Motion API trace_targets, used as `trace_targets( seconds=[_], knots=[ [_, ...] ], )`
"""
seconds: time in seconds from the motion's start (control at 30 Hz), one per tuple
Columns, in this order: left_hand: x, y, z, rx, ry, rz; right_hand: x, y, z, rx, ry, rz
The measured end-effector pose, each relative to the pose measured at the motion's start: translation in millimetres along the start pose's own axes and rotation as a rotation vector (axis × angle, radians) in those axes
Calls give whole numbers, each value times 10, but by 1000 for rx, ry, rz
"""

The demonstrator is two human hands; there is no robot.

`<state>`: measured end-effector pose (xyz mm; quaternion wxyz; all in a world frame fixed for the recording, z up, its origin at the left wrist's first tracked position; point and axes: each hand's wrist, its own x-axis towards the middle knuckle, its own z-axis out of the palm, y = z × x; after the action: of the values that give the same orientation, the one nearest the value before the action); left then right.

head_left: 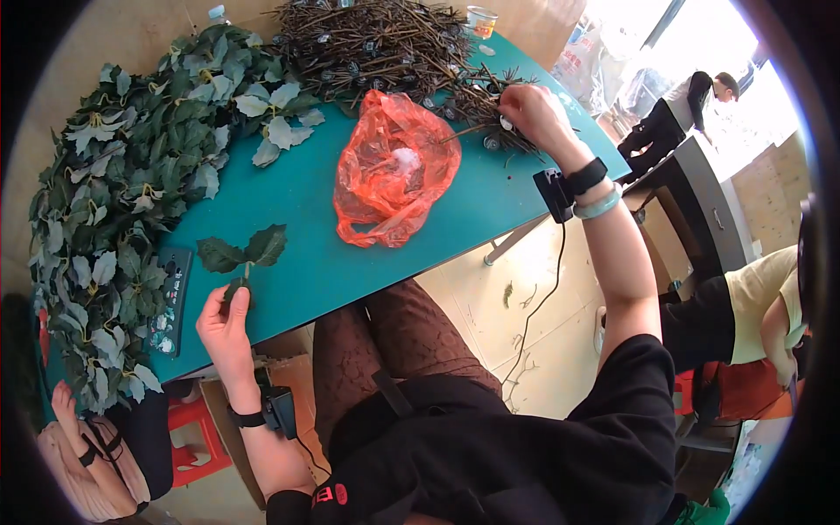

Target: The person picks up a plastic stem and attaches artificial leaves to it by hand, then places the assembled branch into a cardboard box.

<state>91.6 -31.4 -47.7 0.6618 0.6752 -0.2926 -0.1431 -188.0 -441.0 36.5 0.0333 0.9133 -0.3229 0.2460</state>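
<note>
My left hand (225, 325) is closed near the table's front edge, thumb and fingers pinching the stem of a green artificial leaf sprig (265, 246). The sprig's leaves spread upward above the table. At the far right, my right hand (538, 121) is closed among a small bunch of brown twigs (477, 103); whatever its fingertips hold is hidden. Between my hands an open, crumpled red plastic bag (366, 206) lies on the table, with a small white clump (405, 162) in it. A larger heap of brown twigs (372, 44) lies at the back.
Many green leaf sprigs (131, 179) heap over the left of the green table (311, 271), beside a dark flat box (172, 302). A small tub (481, 21) stands at the back. A person's hand (63, 404) is at lower left; other people are at right. A cable (531, 319) hangs from my right wrist.
</note>
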Motion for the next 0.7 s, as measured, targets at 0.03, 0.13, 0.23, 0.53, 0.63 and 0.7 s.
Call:
trace_targets(
  seconds=[0.03,0.13,0.23,0.53,0.63,0.7],
  knots=[
    [-10,-2,7,-5,-11,17,5,-9,42,2,5,-6],
    [-21,6,13,-21,-33,53,21,-12,78,-38,-98,34],
    [-34,0,0,-17,-35,59,36,-6,-21,86,84,3],
    [-7,-23,-9,30,-60,63,-68,375,-397,1100,186,478],
    [3,-15,78,114,-33,72,-208,126,-485,1409,183,451],
    [6,-5,119,132,13,103,-316,-146,-510,1573,165,435]
  ],
)
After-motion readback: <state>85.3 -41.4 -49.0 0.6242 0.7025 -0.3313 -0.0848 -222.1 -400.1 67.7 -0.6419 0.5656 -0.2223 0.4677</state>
